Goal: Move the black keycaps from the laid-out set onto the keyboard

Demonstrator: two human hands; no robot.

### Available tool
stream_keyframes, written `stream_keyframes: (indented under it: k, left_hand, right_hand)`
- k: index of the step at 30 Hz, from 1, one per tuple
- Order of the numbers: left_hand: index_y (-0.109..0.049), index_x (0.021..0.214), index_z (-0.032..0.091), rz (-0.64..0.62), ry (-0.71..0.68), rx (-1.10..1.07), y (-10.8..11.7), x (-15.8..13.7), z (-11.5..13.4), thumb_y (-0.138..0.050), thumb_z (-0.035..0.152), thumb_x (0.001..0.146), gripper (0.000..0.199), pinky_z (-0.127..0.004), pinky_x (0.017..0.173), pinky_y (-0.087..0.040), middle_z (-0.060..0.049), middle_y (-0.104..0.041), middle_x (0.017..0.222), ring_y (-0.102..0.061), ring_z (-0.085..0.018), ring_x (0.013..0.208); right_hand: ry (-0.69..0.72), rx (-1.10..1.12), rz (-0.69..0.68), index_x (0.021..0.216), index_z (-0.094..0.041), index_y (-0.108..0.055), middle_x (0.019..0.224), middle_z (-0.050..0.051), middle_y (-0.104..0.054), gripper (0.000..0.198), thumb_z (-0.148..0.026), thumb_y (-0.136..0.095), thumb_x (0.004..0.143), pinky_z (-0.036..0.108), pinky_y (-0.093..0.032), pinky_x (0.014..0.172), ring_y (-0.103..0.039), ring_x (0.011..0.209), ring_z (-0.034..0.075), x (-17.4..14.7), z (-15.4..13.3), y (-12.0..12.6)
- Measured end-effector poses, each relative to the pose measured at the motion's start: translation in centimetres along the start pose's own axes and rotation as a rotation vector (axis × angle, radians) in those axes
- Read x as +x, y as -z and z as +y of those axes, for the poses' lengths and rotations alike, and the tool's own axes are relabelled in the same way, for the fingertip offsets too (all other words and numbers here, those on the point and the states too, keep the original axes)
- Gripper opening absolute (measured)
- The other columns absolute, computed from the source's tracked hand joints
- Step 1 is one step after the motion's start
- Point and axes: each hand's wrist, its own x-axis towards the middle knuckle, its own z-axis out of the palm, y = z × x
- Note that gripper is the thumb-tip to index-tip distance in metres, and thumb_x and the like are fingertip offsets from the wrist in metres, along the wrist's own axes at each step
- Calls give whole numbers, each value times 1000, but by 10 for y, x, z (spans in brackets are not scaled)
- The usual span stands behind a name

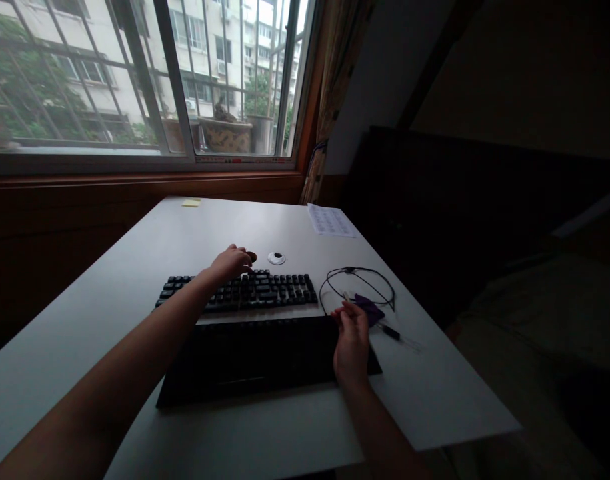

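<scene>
My left hand [231, 262] reaches over the far edge of rows of loose black keycaps [265, 291]. Its fingers bend downward and look apart, with the tips beside a small dark brown round thing [253, 256]. Whether they touch it I cannot tell. In front of the keycaps lies a black keyboard base [259, 357], too dark to show detail. Above its right end, my right hand [352, 340] is closed in a pinch on a thin pale stick [346, 297]. A purple cloth [367, 309] lies just behind that hand.
A white round piece with a dark centre [276, 258] lies behind the keycaps. Right of them are a looped black cable [357, 269] and a black-handled wire tool [392, 332]. Printed paper [331, 221] and yellow notes [191, 203] lie near the white table's [425, 407] far edge.
</scene>
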Motion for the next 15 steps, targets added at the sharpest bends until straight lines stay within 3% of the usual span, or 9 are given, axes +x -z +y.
stream_keyframes:
  k: [15]
  left_hand:
    - [-79,91,26,-35,-13,10,-1,3,-3,-75,33,84,10,-28,78,-43,-6,-72,105,-55,-24,95]
  right_hand:
    - [-11,-7,35,106,-23,-62,95,0,-61,27,-39,-63,85,33,-46,81,-58,83,16,0,-5,-1]
